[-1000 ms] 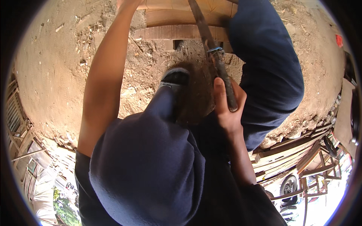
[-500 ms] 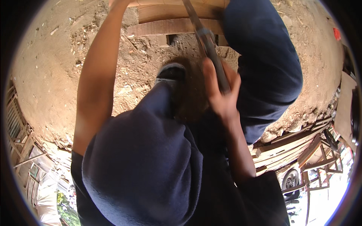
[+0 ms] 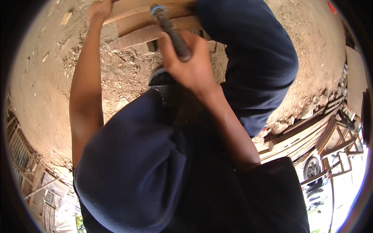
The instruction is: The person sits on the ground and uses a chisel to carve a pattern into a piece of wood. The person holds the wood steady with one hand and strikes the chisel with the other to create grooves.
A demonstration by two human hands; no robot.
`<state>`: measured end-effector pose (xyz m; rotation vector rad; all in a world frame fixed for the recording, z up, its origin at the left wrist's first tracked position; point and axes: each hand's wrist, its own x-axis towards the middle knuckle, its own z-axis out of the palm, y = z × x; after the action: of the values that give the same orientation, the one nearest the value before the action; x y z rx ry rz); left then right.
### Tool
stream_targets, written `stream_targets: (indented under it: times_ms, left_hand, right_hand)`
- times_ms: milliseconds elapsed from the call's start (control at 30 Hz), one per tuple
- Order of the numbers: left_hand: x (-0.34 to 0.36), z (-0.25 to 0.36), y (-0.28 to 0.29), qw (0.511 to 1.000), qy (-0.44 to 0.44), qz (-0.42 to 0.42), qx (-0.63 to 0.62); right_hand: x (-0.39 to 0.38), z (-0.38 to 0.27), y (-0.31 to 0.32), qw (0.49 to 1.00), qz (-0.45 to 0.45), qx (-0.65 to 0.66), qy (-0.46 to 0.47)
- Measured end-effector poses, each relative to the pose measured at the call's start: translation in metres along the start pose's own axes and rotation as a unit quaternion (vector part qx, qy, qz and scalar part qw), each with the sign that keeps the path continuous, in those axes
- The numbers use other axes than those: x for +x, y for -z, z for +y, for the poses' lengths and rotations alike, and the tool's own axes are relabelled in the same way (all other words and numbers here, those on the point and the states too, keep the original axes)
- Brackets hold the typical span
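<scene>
My right hand [image 3: 190, 66] is wrapped round the dark handle of a hand tool [image 3: 175, 39]. A blue patch marks the handle's far end; the tool's working end cannot be made out. Beneath it lie curved, light brown wooden boards [image 3: 134, 21], partly cut off by the top edge of the view. At their left end my left hand [image 3: 100, 12] grips the wood, its fingertips partly out of view. My bent right leg [image 3: 256, 66] in dark blue trousers reaches the boards' right side.
My shoe [image 3: 161, 79] stands on the dirt floor [image 3: 42, 97], which is strewn with wood chips. Stacked planks [image 3: 299, 134] lie at the right, with a wheel [image 3: 311, 167] and a wooden frame [image 3: 340, 145] beyond. Another wooden structure [image 3: 23, 155] stands at the lower left.
My right hand has moved up and left with the tool, bringing it over the boards. The tool's long dark shaft no longer shows. The whole view has shifted somewhat.
</scene>
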<state>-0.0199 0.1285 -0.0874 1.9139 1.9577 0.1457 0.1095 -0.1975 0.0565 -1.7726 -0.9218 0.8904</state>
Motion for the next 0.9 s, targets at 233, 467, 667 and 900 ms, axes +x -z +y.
stream_targets:
  times_ms: [233, 467, 667, 900]
  left_hand:
    - [0.000, 0.000, 0.013, 0.998, 0.000, -0.003, 0.063]
    - [0.014, -0.020, 0.008, 0.997, -0.010, -0.017, 0.080]
    - [0.000, 0.008, 0.011, 0.996, -0.017, -0.005, 0.084]
    - [0.029, -0.028, -0.002, 0.989, -0.048, 0.009, 0.137]
  right_hand:
    - [-0.067, 0.012, 0.034, 1.000, 0.001, 0.024, 0.002]
    - [0.006, -0.004, -0.002, 0.999, 0.019, -0.032, 0.021]
    - [-0.054, 0.014, 0.025, 0.998, 0.027, 0.051, -0.003]
    - [0.004, 0.005, 0.001, 0.997, 0.008, 0.075, -0.013]
